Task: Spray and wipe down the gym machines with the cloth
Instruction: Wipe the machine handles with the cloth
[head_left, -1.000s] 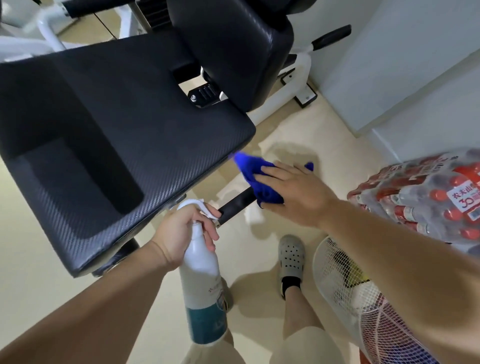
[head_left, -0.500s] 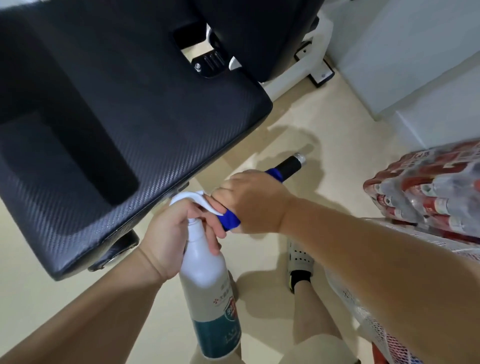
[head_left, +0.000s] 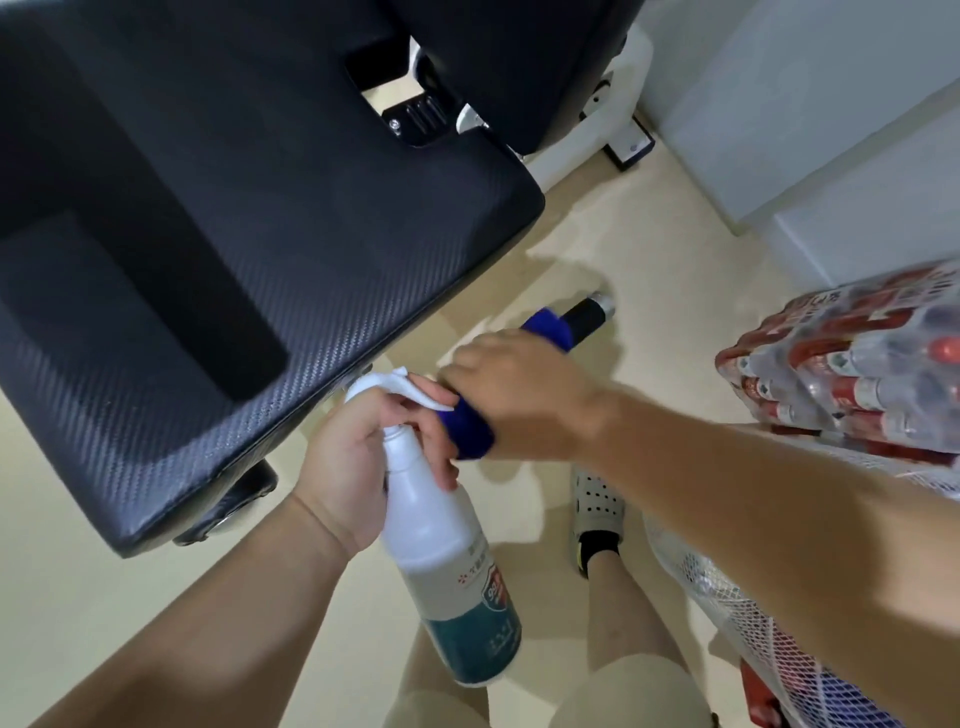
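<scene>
My right hand (head_left: 519, 392) is closed around a blue cloth (head_left: 470, 434) wrapped over the black side handle (head_left: 587, 314) of the gym machine; the handle's metal-capped tip sticks out past my knuckles. The cloth shows at both ends of my fist. My left hand (head_left: 358, 457) grips the neck of a white spray bottle (head_left: 441, 551) with a teal lower label, its trigger head next to the cloth. The machine's black padded seat (head_left: 234, 234) fills the upper left.
A shrink-wrapped pack of red-capped bottles (head_left: 852, 374) sits at the right. White mesh of a fan guard (head_left: 737, 613) lies under my right forearm. My foot in a grey clog (head_left: 597, 506) stands on the beige floor. The machine's white frame foot (head_left: 628, 145) meets the wall.
My right hand closed the cloth around the handle and slid inward toward the seat, then a little back out. The view tilted closer; the left hand kept holding the bottle.
</scene>
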